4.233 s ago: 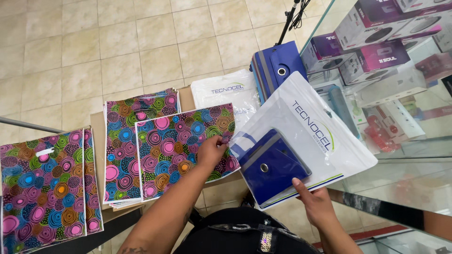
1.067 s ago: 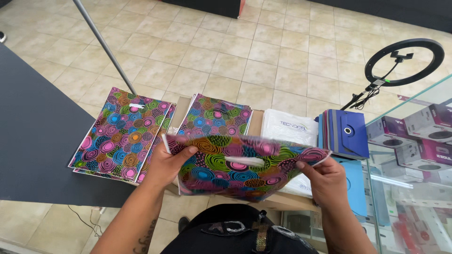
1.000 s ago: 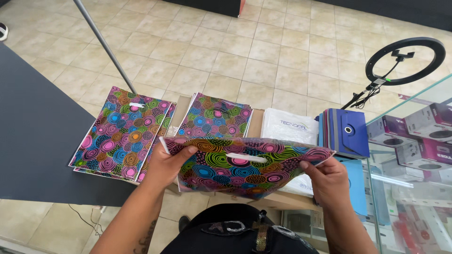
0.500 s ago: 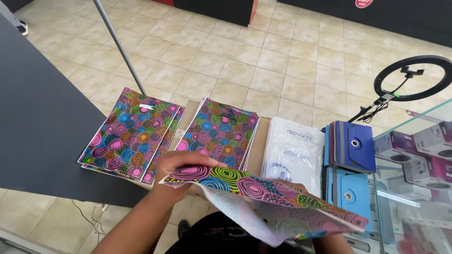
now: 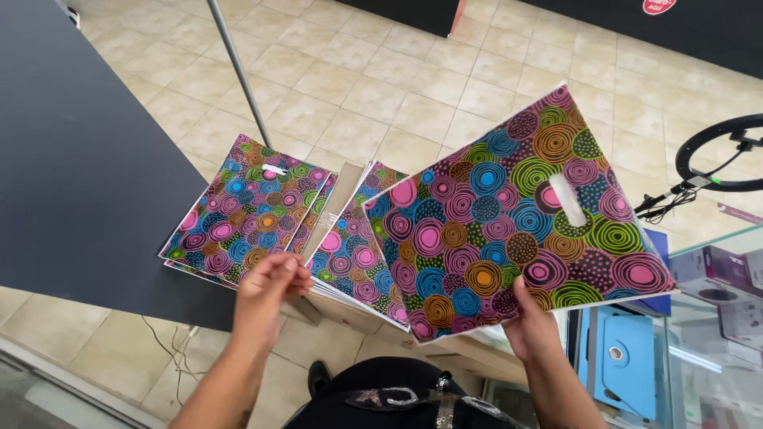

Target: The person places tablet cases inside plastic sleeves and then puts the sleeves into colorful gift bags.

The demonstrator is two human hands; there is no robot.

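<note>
Tiled floor [image 5: 381, 71] fills the upper view. A dark table [image 5: 79, 159] occupies the left side, with a metal pole [image 5: 238, 71] rising beside it. A glass case [image 5: 715, 318] stands at the right edge, holding boxes [image 5: 727, 274]; a blue cover [image 5: 624, 361] lies below it. A ring light [image 5: 723, 155] on a stand sits on the floor at far right. The bag [image 5: 509, 222], flat, patterned with multicoloured circles and with a die-cut handle slot near its upper right, is held up in the air, tilted, above the right end of a cardboard box [image 5: 334, 226]. The right hand [image 5: 532, 322] grips its lower edge, thumb on the front face, fingers behind and out of sight. A middle stack [image 5: 354, 258] of like bags rests on the box, partly hidden by the held bag. A left stack [image 5: 246, 210] lies on the table edge, just beside the box. The left hand [image 5: 270, 290] hovers over the near edge between the two stacks, fingers curled loosely; whether it pinches anything cannot be told.
</note>
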